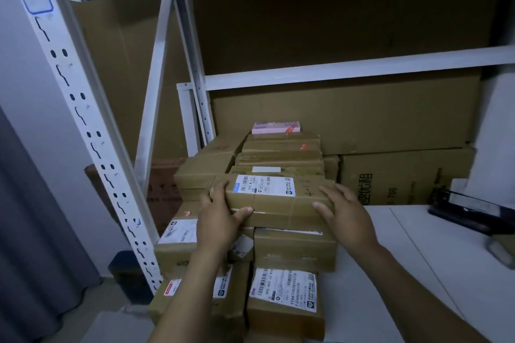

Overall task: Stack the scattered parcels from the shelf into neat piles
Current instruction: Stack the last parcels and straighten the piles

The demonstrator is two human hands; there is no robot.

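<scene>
The left grip [220,216] clasps the left end of a brown taped parcel [278,202], with the thumb curled onto its near face and the fingers over the top corner. The right grip [344,211] clasps the opposite end, thumb on the near face and fingers lying across the top. The parcel lies level between the two grips and carries a white shipping label and a handwritten "4-1" on its upper face. It sits at the top of the pile, though I cannot tell whether it rests there or is held just clear. Directly beneath the grips lies a second parcel [295,250], and below that, nearer the person, a labelled parcel [284,301]. Under the left wrist is another labelled box [175,242]. Beyond the grips a row of taped parcels [281,153] recedes to a pink box [276,127]. Right of the right grip runs the white shelf [418,259], with a large printed carton [404,175] behind it. Left of the left grip a perforated white upright [83,133] slants upward.
</scene>
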